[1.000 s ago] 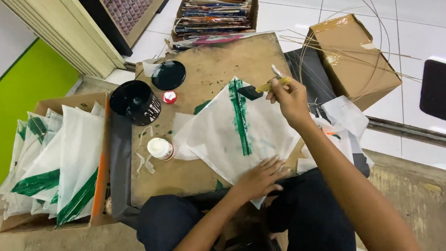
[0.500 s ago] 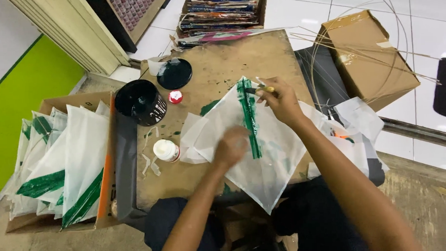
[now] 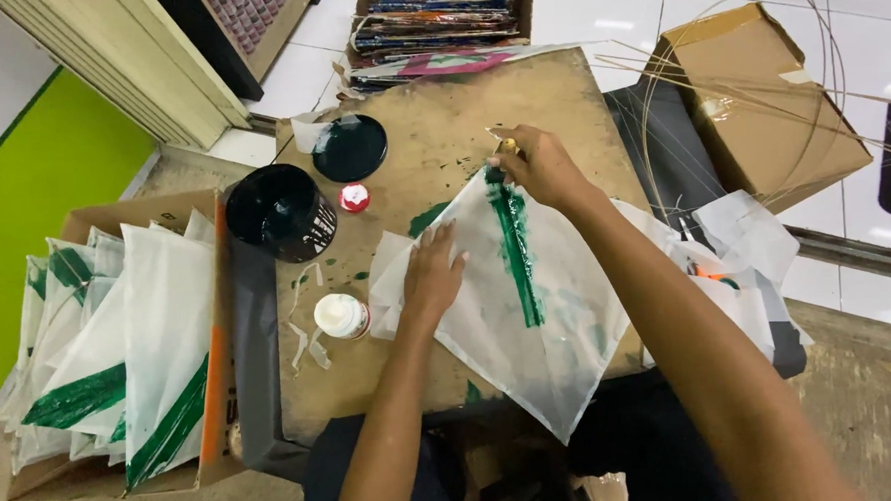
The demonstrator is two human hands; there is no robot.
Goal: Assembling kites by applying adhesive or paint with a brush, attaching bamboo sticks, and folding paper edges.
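A: Sheet (image 3: 529, 317), white and thin, lies as a diamond on the tabletop (image 3: 430, 131), its lower corner hanging past the near edge. One green stripe (image 3: 516, 257) runs down it from the top corner.

B: Hands?

A: Right hand (image 3: 540, 166) at the sheet's top corner, fingers closed round a small brush (image 3: 506, 148) – bristles hidden, so I take it for a brush by the handle tip only. Left hand (image 3: 432, 273) flat on the sheet's left part, fingers spread, gripping nothing, just pinning.

B: How to do the stroke well?

A: My judgement: keep the left palm pressing so the thin sheet can't creep, draw in one straight pull along the stripe, and keep the wrist clear of wet green.

B: Containers?

A: Black paint tub (image 3: 282, 213) near the left edge, open; its round dark lid (image 3: 350, 147) behind it toward the far-left corner. Small red cap (image 3: 354, 196) between them. White round pot (image 3: 341, 315) just left of the sheet.

B: Boxes?

A: Cardboard box (image 3: 115, 475) left of the tabletop, packed with white sheets bearing green stripes. Brown carton (image 3: 759, 96) off the far-right corner, thin sticks across it. Stack of coloured printed paper (image 3: 440, 10) beyond the far edge.
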